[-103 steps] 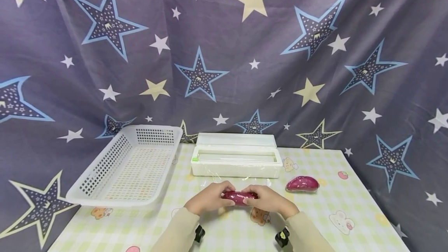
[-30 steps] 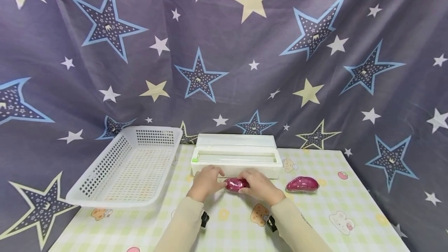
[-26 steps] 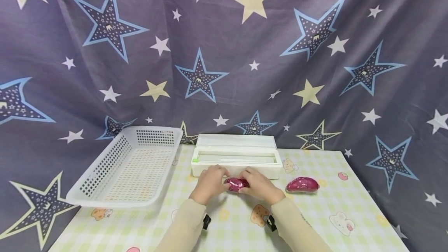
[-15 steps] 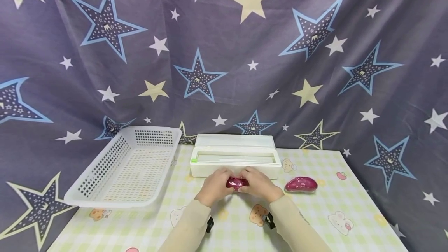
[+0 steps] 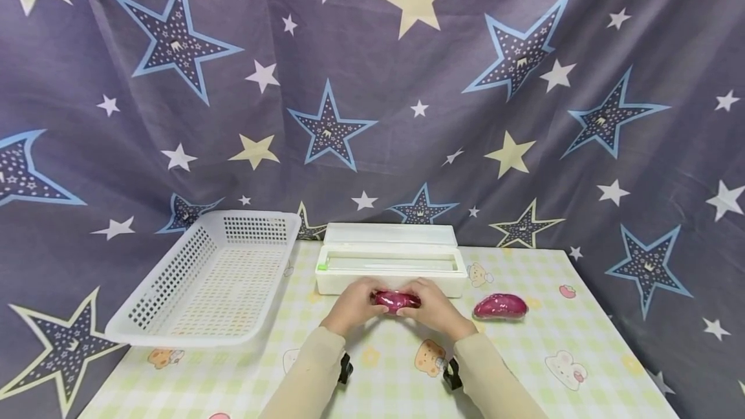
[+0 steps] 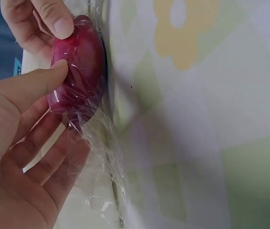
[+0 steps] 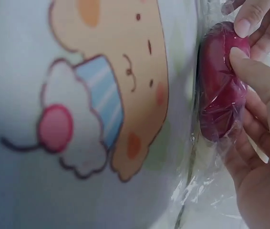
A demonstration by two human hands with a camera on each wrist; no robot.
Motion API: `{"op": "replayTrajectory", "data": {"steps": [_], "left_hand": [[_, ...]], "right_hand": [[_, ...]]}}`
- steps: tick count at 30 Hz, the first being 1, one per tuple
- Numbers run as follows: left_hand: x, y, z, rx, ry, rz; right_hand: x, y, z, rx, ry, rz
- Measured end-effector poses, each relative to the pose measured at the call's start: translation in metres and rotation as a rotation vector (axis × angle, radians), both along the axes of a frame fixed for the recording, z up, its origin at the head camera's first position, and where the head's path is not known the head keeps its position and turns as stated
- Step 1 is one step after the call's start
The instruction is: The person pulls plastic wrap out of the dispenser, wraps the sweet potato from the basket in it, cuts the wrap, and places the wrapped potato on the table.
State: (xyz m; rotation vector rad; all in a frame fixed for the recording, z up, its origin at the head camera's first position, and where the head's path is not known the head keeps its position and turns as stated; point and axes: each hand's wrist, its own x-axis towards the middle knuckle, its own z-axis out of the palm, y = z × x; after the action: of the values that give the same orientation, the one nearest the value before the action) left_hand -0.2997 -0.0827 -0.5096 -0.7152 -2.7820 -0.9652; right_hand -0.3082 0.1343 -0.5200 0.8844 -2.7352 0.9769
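A: What's behind everything?

B: A dark grey-purple, star-printed fabric backdrop (image 5: pixel 372 37). Below the hands spreads a pale green-and-white checked tablecloth (image 5: pixel 233 380).

A: And around the hands?

B: Left of the left hand (image 5: pixel 352 307), a white perforated plastic basket (image 5: pixel 186 340); just beyond both hands, a long white open-lidded box (image 5: pixel 391 272).

A: Are the hands busy?

B: Both. The left hand and right hand (image 5: pixel 433 307) grasp one glossy purple-red, oblong vegetable (image 5: pixel 396 302) between them, thumbs on its near face. A similar purple-red, curved vegetable (image 5: pixel 500 306) lies right of the right hand.

A: How would the held one handle?

B: Light and fairly firm, I'd guess, but slick: crinkled clear plastic film (image 6: pixel 107 164) covers it and trails by the fingers. I'd hold both ends, thumbs in front, fingers behind; the thin film probably tears or clings easily.
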Motion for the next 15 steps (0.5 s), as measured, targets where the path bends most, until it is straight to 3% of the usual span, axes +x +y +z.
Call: {"op": "replayTrajectory", "data": {"steps": [5,11,15], "left_hand": [[0.002,-0.001,0.0,0.003,0.006,-0.022],[0.004,-0.002,-0.001,-0.043,0.051,0.001],[0.006,-0.003,0.0,-0.077,0.045,0.025]], "right_hand": [[0.003,0.005,-0.003,-0.046,-0.009,-0.026],[0.008,0.012,-0.001,-0.11,-0.034,-0.043],[0.01,0.016,0.0,-0.109,-0.019,-0.074]]}}
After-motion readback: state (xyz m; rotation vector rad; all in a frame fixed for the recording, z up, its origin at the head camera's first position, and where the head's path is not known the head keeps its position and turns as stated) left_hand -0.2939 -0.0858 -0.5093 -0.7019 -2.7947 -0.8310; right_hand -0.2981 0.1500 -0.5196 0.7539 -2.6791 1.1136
